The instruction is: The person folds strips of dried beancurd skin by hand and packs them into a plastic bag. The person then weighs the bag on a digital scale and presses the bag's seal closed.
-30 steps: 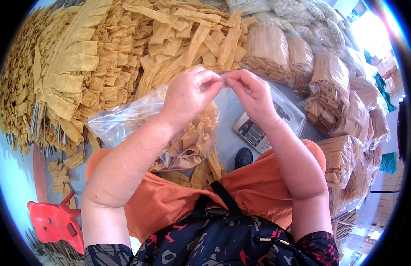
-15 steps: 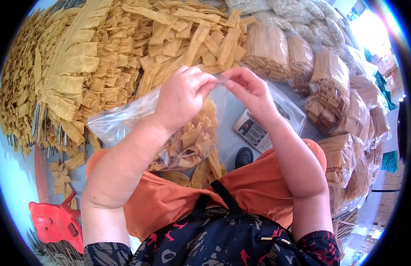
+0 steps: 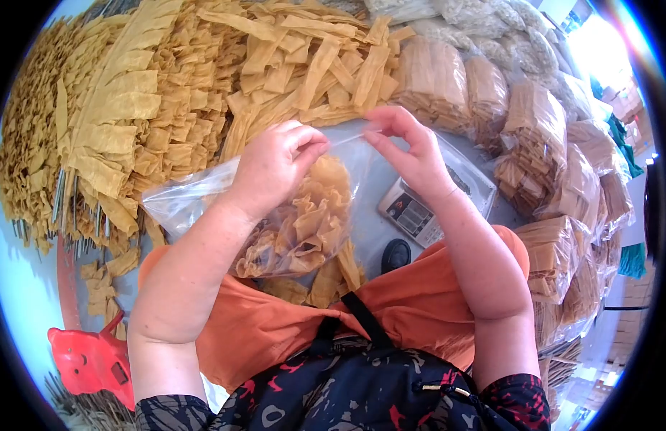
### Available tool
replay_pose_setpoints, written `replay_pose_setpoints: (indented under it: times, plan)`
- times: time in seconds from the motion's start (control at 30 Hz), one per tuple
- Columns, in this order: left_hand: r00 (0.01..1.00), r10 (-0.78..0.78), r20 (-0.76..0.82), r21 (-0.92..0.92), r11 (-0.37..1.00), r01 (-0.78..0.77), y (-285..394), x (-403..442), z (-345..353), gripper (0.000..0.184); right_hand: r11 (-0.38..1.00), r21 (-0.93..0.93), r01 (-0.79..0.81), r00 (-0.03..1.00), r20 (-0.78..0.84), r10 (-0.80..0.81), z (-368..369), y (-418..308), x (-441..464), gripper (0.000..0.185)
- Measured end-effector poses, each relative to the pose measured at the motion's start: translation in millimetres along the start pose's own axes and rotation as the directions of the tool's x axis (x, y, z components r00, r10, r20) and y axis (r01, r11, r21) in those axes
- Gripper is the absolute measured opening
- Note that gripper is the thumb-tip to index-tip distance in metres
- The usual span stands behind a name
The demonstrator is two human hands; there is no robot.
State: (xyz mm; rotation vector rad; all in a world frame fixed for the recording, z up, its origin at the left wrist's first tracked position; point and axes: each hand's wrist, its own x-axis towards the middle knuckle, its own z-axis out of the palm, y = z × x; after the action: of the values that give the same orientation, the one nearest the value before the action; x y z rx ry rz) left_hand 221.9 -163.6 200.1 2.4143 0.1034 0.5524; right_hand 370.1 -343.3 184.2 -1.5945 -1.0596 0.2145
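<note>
A clear plastic bag (image 3: 186, 208) stands tilted in front of me, its top edge stretched sideways between my hands. Inside it lie crinkled yellow-brown strips (image 3: 311, 223), which look like dried tofu skin. My left hand (image 3: 279, 167) pinches the top edge near its middle, thumb against the bent fingers. At the right end of that edge, my right hand (image 3: 408, 152) grips the plastic between thumb and fingertips. Just right of the bag is a digital scale (image 3: 413, 215), partly behind my right forearm. Beside the scale sits a dark rounded object (image 3: 396, 255).
Loose strips form a large pile (image 3: 311, 65) at the back, with layered sheets (image 3: 110, 136) and rods at the left. Packed clear bags (image 3: 530, 136) are stacked along the right. A red bear-shaped plastic piece (image 3: 92, 359) stands at the lower left.
My left hand has moved left and slightly down, away from the right hand, along the bag's top edge. The right hand has barely moved and keeps hold of the bag.
</note>
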Motion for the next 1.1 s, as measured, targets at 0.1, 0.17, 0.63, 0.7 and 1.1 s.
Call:
replay_pose_setpoints:
  times: [0.1, 0.17, 0.63, 0.7, 1.1]
  plan:
    - [1.000, 0.006, -0.013, -0.042, 0.999, -0.006, 7, -1, 2, 0.019, 0.994, -0.081, 0.077, 0.996, 0.039, -0.074, -2, 1, 3, 0.013]
    - [1.000, 0.021, -0.015, -0.042, 0.999, -0.022, 3, -2, 5, 0.019, 0.985, -0.128, 0.116, 0.990, 0.089, -0.105, -3, 0, 4, 0.013]
    - [0.988, 0.117, -0.098, 0.165, 0.981, -0.100, 11, -10, 0, 0.011, 0.897, -0.359, 0.259, 0.962, 0.179, -0.206, -4, -5, 1, 0.017]
    - [0.983, 0.154, -0.098, 0.173, 0.976, -0.136, 10, -10, 0, 0.011, 0.913, -0.325, 0.247, 0.967, 0.141, -0.212, 0, -5, 2, 0.014]
    - [0.984, 0.158, -0.083, 0.134, 0.980, -0.146, 5, -9, 1, 0.013, 0.680, -0.481, 0.553, 0.833, 0.327, -0.446, 12, -14, 14, 0.010]
